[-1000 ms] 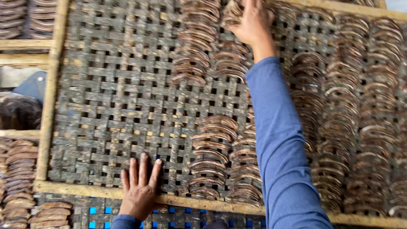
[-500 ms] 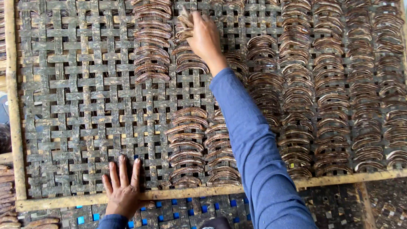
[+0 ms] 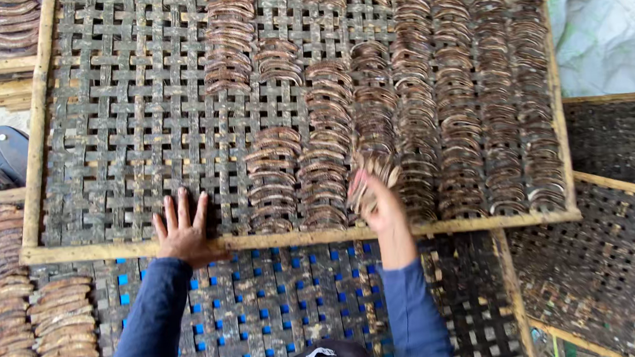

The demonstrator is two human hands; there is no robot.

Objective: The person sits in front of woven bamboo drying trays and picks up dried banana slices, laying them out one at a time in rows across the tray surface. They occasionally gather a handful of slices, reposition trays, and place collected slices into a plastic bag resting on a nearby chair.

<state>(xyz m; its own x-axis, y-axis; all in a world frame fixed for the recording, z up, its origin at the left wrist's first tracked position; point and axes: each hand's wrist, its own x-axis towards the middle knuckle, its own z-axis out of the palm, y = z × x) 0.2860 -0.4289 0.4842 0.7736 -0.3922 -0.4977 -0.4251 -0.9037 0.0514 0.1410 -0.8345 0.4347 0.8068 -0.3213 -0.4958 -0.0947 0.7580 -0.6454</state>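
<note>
The right hand (image 3: 377, 200) is closed around a small bunch of brown, curved dried slices (image 3: 371, 174), holding them just above the near edge of a large woven drying tray with a pale wooden frame (image 3: 33, 161). The bunch fans out from the fingers and sits among the rows already laid on the tray. The left hand (image 3: 183, 232) lies flat and open, fingers spread, palm down on the bare dark lattice of the same tray, with the wrist across the near wooden rail. It holds nothing. Both arms wear dark blue long sleeves (image 3: 147, 331) and reach up from the bottom of the view.

The right half of the tray is filled with long overlapping rows of the same brown curved slices (image 3: 465, 112), running from far edge to near edge. Shorter rows stand toward the middle, and the left part of the tray is bare weave.

Beneath the near rail lies a second woven mat with blue plastic showing through its gaps (image 3: 267, 298). At lower left, another tray carries rows of slices (image 3: 63, 338). A white plastic sack (image 3: 609, 15) lies at upper right, and another dark lattice tray (image 3: 616, 267) lies at lower right.
</note>
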